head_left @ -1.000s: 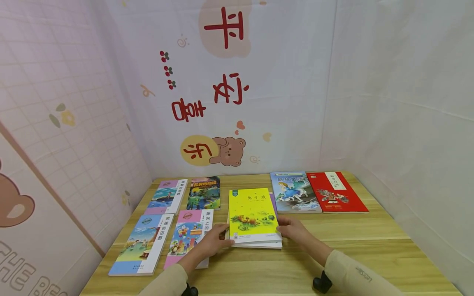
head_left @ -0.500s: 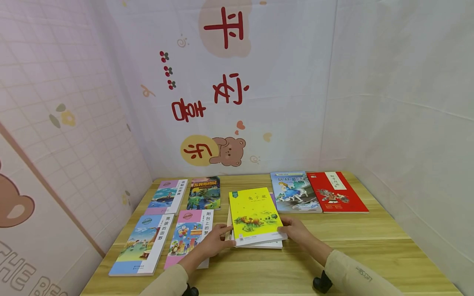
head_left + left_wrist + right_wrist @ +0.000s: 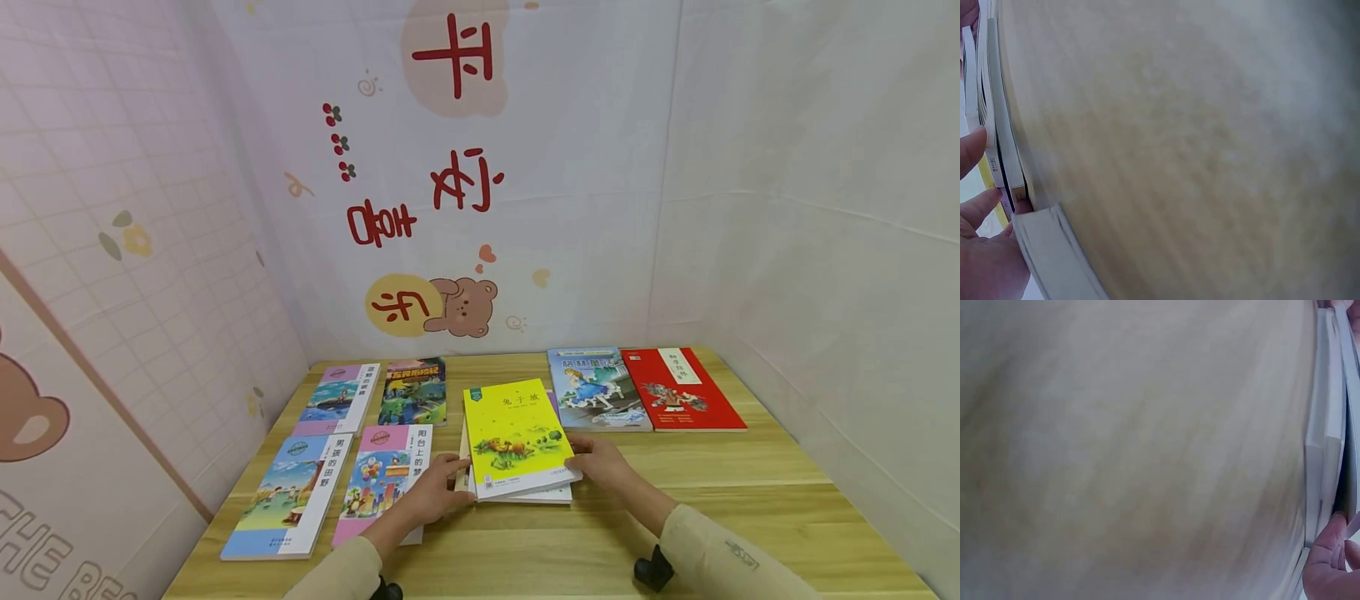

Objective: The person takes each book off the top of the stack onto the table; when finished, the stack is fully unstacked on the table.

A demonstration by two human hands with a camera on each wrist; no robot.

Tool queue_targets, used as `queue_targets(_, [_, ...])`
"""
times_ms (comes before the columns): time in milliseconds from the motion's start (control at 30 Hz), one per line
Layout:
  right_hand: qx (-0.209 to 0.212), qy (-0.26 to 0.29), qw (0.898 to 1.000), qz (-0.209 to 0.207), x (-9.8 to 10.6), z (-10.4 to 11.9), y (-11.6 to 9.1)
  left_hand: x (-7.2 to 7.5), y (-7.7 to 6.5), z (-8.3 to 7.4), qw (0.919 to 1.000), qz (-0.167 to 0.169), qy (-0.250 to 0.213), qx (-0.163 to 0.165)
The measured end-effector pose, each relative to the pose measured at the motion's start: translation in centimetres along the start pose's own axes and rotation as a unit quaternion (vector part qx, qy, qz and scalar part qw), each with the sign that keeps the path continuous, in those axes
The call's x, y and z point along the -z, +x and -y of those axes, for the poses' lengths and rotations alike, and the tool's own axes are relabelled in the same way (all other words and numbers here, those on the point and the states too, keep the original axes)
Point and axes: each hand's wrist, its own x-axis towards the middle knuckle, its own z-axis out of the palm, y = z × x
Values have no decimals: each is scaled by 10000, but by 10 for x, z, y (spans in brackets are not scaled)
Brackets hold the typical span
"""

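Note:
A yellow picture-cover book [image 3: 517, 433] lies askew on top of a small stack of books in the middle of the table. A lower book's white edge [image 3: 551, 497] shows at the front, and a purple cover peeks out at the back right. My right hand [image 3: 600, 461] grips the yellow book's front right corner, and in the right wrist view a gap shows under the top book [image 3: 1354, 419] where a finger reaches in. My left hand [image 3: 438, 490] holds the front left corner, thumb at the front and fingers [image 3: 982, 209] along the spines.
To the left lie a blue book [image 3: 281, 500], a pink book [image 3: 371, 475], a lilac book [image 3: 330, 400] and a dark green book [image 3: 412, 396] on the wooden table [image 3: 705, 533]. A light blue book [image 3: 596, 392] and a red book [image 3: 682, 392] lie at the back right.
The yellow book has turned slightly anticlockwise, and its front edge has shifted right over the books below. Both hands stay at its front corners, the right one moving slightly right.

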Motion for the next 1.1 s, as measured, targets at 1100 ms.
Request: queue_targets(1100, [-428, 1862, 9780, 837, 30, -2, -26, 7, 12, -3, 9967, 33, 792, -177])
